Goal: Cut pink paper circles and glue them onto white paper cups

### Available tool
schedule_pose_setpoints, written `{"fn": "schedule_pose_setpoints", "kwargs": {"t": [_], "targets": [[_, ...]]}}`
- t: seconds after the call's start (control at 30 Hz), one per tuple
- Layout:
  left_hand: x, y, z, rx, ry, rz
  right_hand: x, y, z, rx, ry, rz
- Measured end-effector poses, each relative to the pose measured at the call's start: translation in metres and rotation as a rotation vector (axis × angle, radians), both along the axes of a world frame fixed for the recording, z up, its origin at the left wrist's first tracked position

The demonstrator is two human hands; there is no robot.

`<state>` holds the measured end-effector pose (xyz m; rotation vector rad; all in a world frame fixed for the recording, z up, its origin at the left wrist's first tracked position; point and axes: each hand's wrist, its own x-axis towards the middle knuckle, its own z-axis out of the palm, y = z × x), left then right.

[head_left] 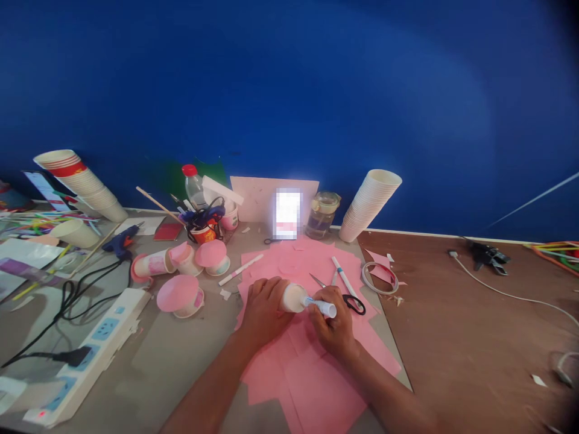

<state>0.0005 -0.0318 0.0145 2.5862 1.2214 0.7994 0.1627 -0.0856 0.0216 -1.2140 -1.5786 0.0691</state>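
Above the pink paper sheets (316, 386), my left hand (265, 304) is closed around a white paper cup (295, 298), whose round pale end faces me. My right hand (333, 319) grips a white marker pen (323, 306) with a blue band, held against or very close to the cup; its tip is hidden. Right beside my right hand lie black-handled scissors (354, 304) and another white pen (344, 276). A further white pen (240, 269) rests on the left edge of the paper. Several cups with pink paper discs (178, 294) stand to the left.
A leaning stack of paper cups (371, 205), a lidded glass jar (322, 216) and a bright blurred screen (288, 214) stand by the blue wall. A tape roll (380, 278) lies at right. A power strip (97, 349), black cables and a glue gun (121, 240) occupy the left.
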Motion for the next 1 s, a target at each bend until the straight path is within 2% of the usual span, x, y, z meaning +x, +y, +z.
{"fn": "schedule_pose_setpoints", "kwargs": {"t": [0.07,0.2,0.27,0.53,0.73,0.87,1.0], "targets": [[0.0,0.0,0.0,-0.016,-0.015,-0.003,-0.001,-0.001,-0.004,-0.051,0.136,0.026],[-0.002,0.002,0.0,-0.069,-0.063,0.011,-0.002,-0.004,-0.013,-0.154,0.623,0.048],[-0.003,0.004,0.001,-0.121,-0.081,0.029,-0.002,-0.004,-0.016,-0.168,0.726,0.039],[-0.004,0.008,0.001,-0.231,-0.119,0.057,-0.002,0.0,-0.025,-0.207,0.685,0.079],[-0.004,0.008,0.0,-0.305,-0.16,0.062,-0.007,0.003,-0.017,-0.241,0.732,0.14],[-0.005,0.009,-0.001,-0.331,-0.166,0.074,-0.007,0.005,-0.013,-0.307,0.82,0.163],[-0.005,0.01,-0.001,-0.342,-0.179,0.066,-0.007,0.007,-0.016,-0.376,0.926,0.184]]}}
